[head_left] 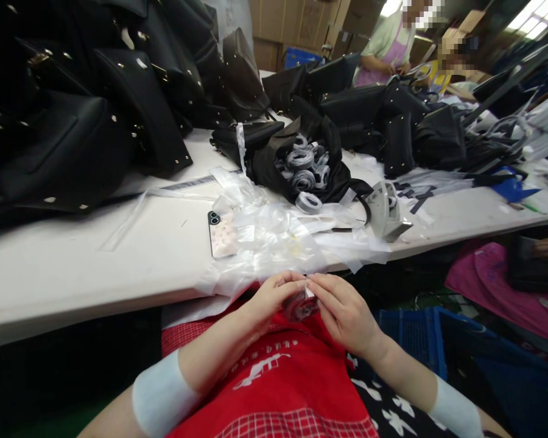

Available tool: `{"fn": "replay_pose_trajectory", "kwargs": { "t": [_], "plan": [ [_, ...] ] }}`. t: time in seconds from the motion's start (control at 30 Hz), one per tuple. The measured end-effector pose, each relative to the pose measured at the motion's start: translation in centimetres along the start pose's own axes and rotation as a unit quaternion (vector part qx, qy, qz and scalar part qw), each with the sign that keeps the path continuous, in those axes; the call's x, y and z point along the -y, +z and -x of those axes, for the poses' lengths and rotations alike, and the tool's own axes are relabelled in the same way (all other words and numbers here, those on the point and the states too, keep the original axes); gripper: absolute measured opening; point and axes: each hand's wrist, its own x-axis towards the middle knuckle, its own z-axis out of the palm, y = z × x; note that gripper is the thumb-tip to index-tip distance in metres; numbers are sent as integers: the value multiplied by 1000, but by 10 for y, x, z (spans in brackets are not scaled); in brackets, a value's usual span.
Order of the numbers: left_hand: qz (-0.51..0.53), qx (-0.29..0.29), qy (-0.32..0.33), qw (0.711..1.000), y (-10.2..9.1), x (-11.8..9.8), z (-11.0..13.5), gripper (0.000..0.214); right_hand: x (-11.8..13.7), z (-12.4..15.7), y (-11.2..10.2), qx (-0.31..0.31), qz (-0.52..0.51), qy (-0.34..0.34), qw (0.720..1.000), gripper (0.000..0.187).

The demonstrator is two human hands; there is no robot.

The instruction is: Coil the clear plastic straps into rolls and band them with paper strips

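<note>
My left hand (278,293) and my right hand (344,307) meet just off the table's front edge, over a red apron (292,377). Between them is a small coiled roll in clear plastic (300,306), with a white bit near my fingertips. My left fingers wrap round its left side. The right thumb and forefinger pinch at its top right. Beyond the hands, a black bag (267,158) gapes on the table, filled with similar grey rolls (301,159). One more roll (309,202) lies at its mouth.
Crumpled clear plastic (274,237) covers the near part of the white table (95,267), beside a phone (222,233). A grey tape dispenser (386,210) stands to the right. Black handbags (68,140) are heaped left and behind. Blue crates (411,340) sit below right. A co-worker (388,45) stands across the table.
</note>
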Motion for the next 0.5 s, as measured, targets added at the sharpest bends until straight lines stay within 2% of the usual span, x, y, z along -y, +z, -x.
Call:
{"fn": "replay_pose_trajectory", "kwargs": {
  "t": [0.1,0.2,0.27,0.37,0.43,0.5],
  "plan": [
    [20,5,-14,1000,4,-1,-6,37,-1,4,-2,-16,-24,6,1000,51],
    [24,16,-19,999,3,-2,-10,43,-27,10,-18,-77,-14,45,996,47],
    [18,10,-19,1000,1,-1,-11,46,-66,13,-38,-164,38,93,981,42],
    [-10,6,-24,1000,-5,6,-13,49,-147,18,-77,-276,82,233,929,29],
    [-27,13,-25,999,-9,14,-17,47,-201,21,-101,-294,42,358,885,28],
    [-51,1,-31,998,-10,21,-20,47,-246,22,-116,-282,10,410,867,23]
  ]
}}
